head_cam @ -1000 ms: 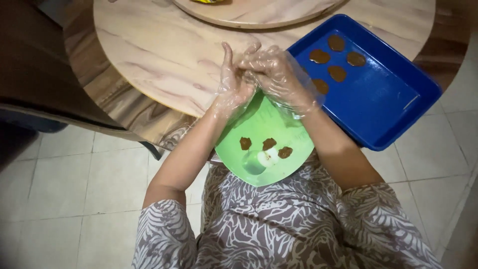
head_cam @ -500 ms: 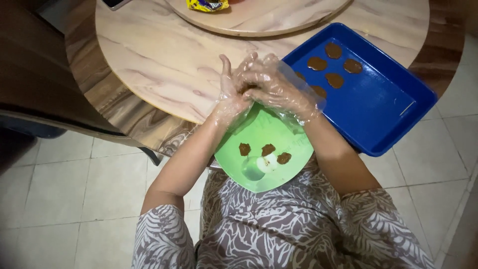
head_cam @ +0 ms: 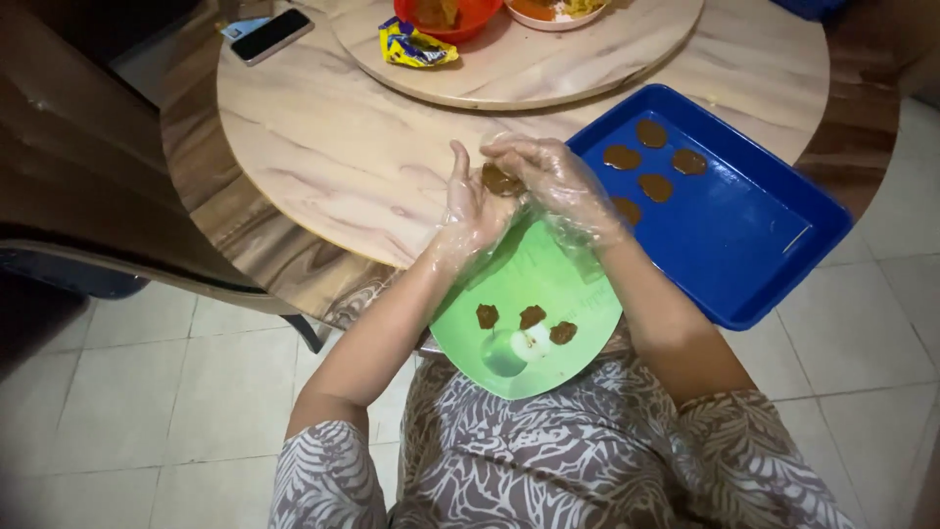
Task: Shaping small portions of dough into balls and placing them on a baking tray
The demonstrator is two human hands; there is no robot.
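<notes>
Both my hands wear clear plastic gloves and meet over the table edge. My left hand (head_cam: 468, 201) is held upright with a flat brown patty (head_cam: 500, 180) lying on its palm. My right hand (head_cam: 551, 176) curls over the patty and presses on it from the right. Below my hands a green plate (head_cam: 548, 284) rests on my lap, carrying three small brown lumps (head_cam: 530, 316) and a pale whitish piece (head_cam: 519, 345). To the right a blue tray (head_cam: 754, 235) holds several flattened brown patties (head_cam: 651, 186).
The round wooden table (head_cam: 343, 147) carries a raised turntable (head_cam: 548, 69) with a red bowl (head_cam: 446, 18), another dish (head_cam: 553, 10) and a yellow-blue wrapper (head_cam: 416, 46). A phone (head_cam: 271, 34) lies at the far left. A dark chair (head_cam: 88, 245) stands left; tiled floor below.
The view has tilted up, bringing the turntable, bowls and phone into sight. My hands have parted slightly, so the brown patty between them now shows.
</notes>
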